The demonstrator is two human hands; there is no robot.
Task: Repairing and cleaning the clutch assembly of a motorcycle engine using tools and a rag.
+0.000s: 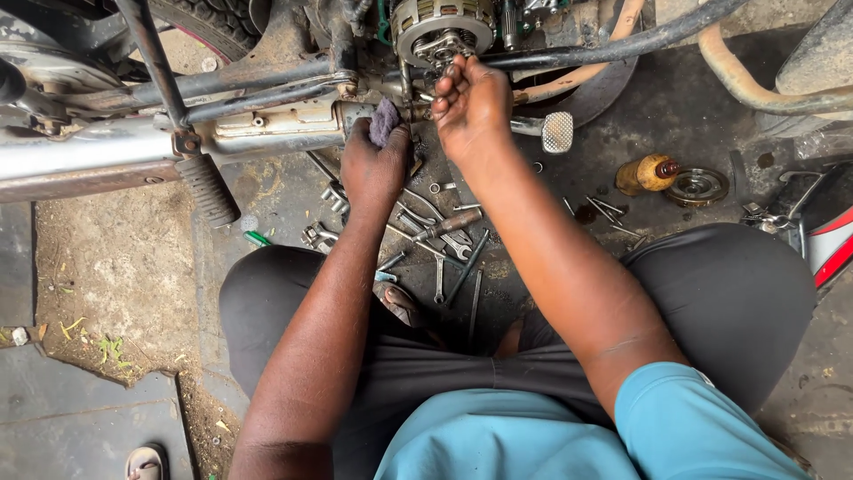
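Note:
I squat in front of a motorcycle engine with its side cover off. My left hand (373, 164) grips a small purple-grey rag (385, 121) and presses it against the underside of the engine. My right hand (471, 102) is raised higher, fingertips pinched on a small part at the lower edge of the exposed round clutch assembly (442, 25). What the fingers pinch is too small to make out. The chrome exhaust pipe (107, 156) runs off to the left.
Several spanners and a wooden-handled screwdriver (449, 224) lie on the oily ground between my knees. A footpeg (207, 188) juts out at left, a brake pedal (557, 132) at right. A yellow bottle (647, 173) and a round metal part (698, 187) lie further right.

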